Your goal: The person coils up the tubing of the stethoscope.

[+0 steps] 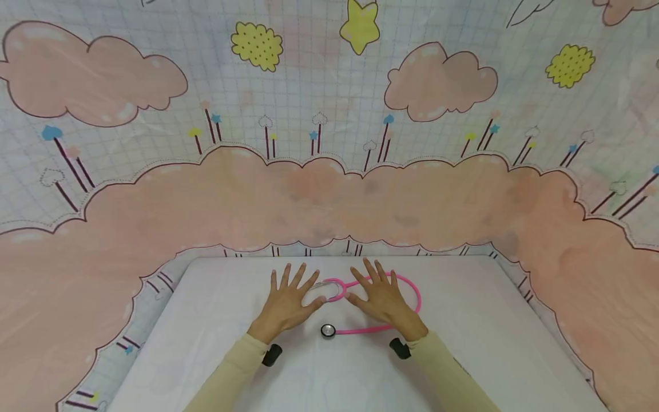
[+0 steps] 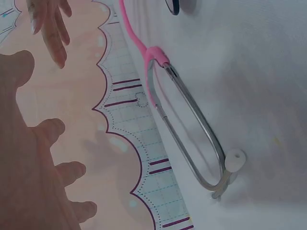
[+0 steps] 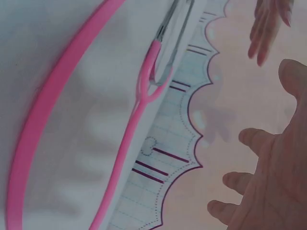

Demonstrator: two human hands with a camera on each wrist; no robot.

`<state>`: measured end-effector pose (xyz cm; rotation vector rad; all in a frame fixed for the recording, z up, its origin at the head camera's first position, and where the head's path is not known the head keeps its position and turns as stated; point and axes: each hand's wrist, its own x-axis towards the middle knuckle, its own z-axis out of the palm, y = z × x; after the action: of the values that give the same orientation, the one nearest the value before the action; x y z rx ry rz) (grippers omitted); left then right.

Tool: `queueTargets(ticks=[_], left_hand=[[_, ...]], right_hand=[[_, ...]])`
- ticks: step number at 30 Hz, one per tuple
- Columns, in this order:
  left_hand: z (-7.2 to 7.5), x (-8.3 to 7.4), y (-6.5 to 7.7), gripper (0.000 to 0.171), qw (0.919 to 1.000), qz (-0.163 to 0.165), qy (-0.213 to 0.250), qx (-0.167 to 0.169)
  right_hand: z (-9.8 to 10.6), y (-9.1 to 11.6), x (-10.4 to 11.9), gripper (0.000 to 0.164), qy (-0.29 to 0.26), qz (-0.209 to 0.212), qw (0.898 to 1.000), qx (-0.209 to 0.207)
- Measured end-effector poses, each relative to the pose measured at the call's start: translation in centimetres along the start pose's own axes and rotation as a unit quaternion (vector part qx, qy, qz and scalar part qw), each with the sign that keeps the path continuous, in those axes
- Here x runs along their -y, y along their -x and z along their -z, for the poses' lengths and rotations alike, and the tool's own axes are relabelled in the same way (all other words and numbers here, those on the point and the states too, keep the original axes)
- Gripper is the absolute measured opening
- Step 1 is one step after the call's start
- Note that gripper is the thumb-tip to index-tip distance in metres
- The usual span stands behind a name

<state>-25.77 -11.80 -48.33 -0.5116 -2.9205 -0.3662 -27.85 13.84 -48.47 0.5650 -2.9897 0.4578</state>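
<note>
A pink stethoscope (image 1: 360, 330) lies on the white table, its tube looping round to the right. Its round chest piece (image 1: 328, 331) rests near the middle, between the two forearms. The metal ear tubes (image 2: 192, 115) end in pale ear tips, one of them (image 2: 235, 160) plain in the left wrist view. My left hand (image 1: 286, 302) is spread over the table left of the headset, fingers straight and holding nothing. My right hand (image 1: 383, 297) is spread too, overlapping the tube loop in the head view; the right wrist view shows its palm and fingers apart from the tube (image 3: 122, 158).
The white table (image 1: 206, 320) stretches out around the stethoscope, with its far edge just beyond the fingertips. Behind it hangs a cloth (image 1: 329, 194) printed with clouds and stars. Black wrist cameras (image 1: 272, 355) sit under the cuffs of the light sleeves (image 1: 448, 372).
</note>
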Motion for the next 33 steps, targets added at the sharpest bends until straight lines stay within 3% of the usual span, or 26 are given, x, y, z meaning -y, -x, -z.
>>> queueTargets(ticks=[4, 24, 33], left_hand=[[-0.3, 0.1, -0.3, 0.073, 0.9996, 0.011, 0.018, 0.019], [-3.7, 2.4, -1.4, 0.073, 0.9975, 0.03, 0.062, 0.017], [-4.4, 2.4, -1.7, 0.066, 0.9953, 0.052, 0.077, 0.026]], right_hand=[[-0.1, -0.3, -0.4, 0.07, 0.006, -0.002, 1.0, 0.005], [-1.8, -2.1, -2.2, 0.068, 0.015, -0.012, 0.999, 0.029], [-2.5, -3.3, -2.7, 0.063, 0.024, -0.02, 0.998, 0.047]])
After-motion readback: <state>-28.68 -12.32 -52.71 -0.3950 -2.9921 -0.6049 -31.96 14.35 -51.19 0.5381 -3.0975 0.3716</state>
